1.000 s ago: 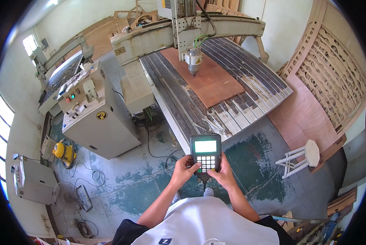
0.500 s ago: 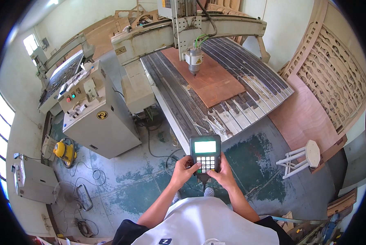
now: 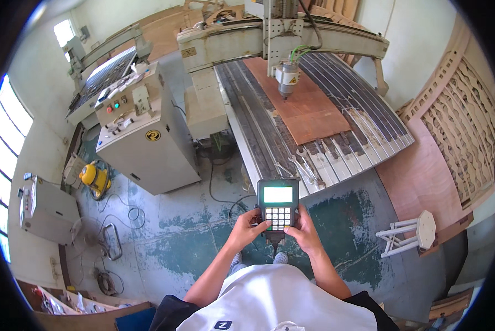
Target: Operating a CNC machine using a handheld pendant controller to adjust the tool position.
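A dark handheld controller (image 3: 278, 204) with a lit screen and light keypad is held in front of my body. My left hand (image 3: 245, 227) grips its left edge, thumb over the lower keys. On the other edge my right hand (image 3: 305, 231) is closed, its thumb by the lower right key. A cable hangs from the controller's bottom end. Beyond it stands a CNC router, its spindle (image 3: 286, 80) over a reddish-brown board (image 3: 313, 113) on the slotted bed (image 3: 242, 118). I cannot tell whether the bit touches the board. Several wrenches (image 3: 305, 165) lie at the bed's near edge.
A grey control cabinet (image 3: 153, 149) with buttons stands left of the router. Farther left are a yellow vacuum-like machine (image 3: 94, 179) and cables on the floor. To the right, a white stool (image 3: 407, 234) lies tipped near a leaning cut wooden panel (image 3: 462, 127).
The view has turned slightly left, so the router and cabinet appear farther right. Both hands keep the same hold on the controller.
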Demonstrator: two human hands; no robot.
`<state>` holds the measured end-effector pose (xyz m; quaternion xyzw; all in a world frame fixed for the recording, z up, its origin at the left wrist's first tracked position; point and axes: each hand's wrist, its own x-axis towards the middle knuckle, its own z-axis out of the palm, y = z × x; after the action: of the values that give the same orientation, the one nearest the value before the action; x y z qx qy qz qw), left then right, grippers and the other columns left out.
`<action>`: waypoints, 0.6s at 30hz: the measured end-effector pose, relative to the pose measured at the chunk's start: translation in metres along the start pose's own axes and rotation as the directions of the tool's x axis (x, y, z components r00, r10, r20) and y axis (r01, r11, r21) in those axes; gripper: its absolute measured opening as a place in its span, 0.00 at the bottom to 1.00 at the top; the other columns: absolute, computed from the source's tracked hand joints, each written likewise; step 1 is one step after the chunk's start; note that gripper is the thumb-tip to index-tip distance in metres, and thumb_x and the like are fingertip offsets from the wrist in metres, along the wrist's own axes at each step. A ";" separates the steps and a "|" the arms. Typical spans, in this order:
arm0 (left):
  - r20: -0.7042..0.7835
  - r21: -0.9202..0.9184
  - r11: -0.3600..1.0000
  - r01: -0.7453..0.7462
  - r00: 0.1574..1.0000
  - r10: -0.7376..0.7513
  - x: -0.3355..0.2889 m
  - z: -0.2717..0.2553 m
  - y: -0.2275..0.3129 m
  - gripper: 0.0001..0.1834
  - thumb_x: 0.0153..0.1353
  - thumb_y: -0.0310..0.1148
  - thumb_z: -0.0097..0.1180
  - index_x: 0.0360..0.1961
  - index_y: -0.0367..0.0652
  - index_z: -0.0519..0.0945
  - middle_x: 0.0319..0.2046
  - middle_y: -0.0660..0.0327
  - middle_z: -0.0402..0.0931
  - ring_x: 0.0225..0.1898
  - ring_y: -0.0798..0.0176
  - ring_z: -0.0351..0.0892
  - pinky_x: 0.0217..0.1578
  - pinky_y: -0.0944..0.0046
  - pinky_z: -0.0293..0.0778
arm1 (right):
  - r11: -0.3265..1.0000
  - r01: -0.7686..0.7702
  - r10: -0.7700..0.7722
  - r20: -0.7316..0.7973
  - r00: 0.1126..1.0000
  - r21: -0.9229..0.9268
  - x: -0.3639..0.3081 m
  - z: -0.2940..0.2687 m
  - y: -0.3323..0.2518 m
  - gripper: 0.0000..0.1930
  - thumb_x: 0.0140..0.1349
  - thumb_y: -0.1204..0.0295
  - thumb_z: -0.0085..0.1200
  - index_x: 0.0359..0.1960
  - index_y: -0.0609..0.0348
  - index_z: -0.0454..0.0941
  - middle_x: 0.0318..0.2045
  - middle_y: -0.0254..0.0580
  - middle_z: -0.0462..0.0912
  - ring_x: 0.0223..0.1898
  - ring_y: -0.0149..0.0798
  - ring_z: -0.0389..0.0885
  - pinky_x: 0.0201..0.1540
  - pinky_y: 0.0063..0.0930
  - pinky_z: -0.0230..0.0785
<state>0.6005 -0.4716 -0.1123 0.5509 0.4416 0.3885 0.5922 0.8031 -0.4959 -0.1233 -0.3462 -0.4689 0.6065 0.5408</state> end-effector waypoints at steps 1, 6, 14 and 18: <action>0.028 0.021 1.000 0.021 0.999 -0.022 -0.002 -0.002 0.000 0.22 0.60 0.29 0.62 0.52 0.27 0.74 0.45 0.54 0.80 0.47 0.66 0.77 0.49 0.65 0.73 | 1.000 -0.004 0.004 0.016 1.000 0.003 0.003 0.000 0.000 0.40 0.52 0.86 0.52 0.69 0.63 0.51 0.52 0.48 0.74 0.55 0.39 0.74 0.59 0.35 0.66; -0.071 -0.009 1.000 0.010 0.997 -0.011 -0.023 -0.001 -0.021 0.23 0.58 0.27 0.63 0.53 0.27 0.73 0.44 0.55 0.79 0.45 0.66 0.78 0.48 0.65 0.74 | 0.997 -0.069 0.065 0.132 0.989 0.028 0.010 0.000 0.008 0.40 0.52 0.85 0.53 0.69 0.63 0.51 0.51 0.48 0.74 0.54 0.39 0.75 0.59 0.34 0.66; -0.256 -0.090 0.994 -0.057 0.966 0.033 -0.053 -0.016 -0.040 0.26 0.56 0.25 0.63 0.56 0.26 0.71 0.44 0.55 0.79 0.43 0.67 0.78 0.45 0.67 0.76 | 0.987 -0.157 0.135 0.327 0.936 0.042 0.031 0.017 0.032 0.40 0.52 0.84 0.54 0.68 0.64 0.52 0.52 0.48 0.74 0.54 0.37 0.75 0.59 0.34 0.66; -0.317 -0.164 0.982 -0.090 0.948 0.034 -0.063 -0.047 -0.039 0.28 0.56 0.23 0.63 0.57 0.27 0.70 0.44 0.56 0.79 0.44 0.68 0.78 0.46 0.67 0.76 | 0.991 -0.131 0.120 0.381 0.917 0.002 0.049 0.053 0.037 0.41 0.52 0.84 0.54 0.69 0.63 0.51 0.52 0.48 0.73 0.55 0.37 0.74 0.60 0.33 0.65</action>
<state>0.5356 -0.5208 -0.1457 0.4414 0.4762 0.5267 0.5487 0.7334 -0.4572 -0.1368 -0.2442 -0.5330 0.7019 0.4045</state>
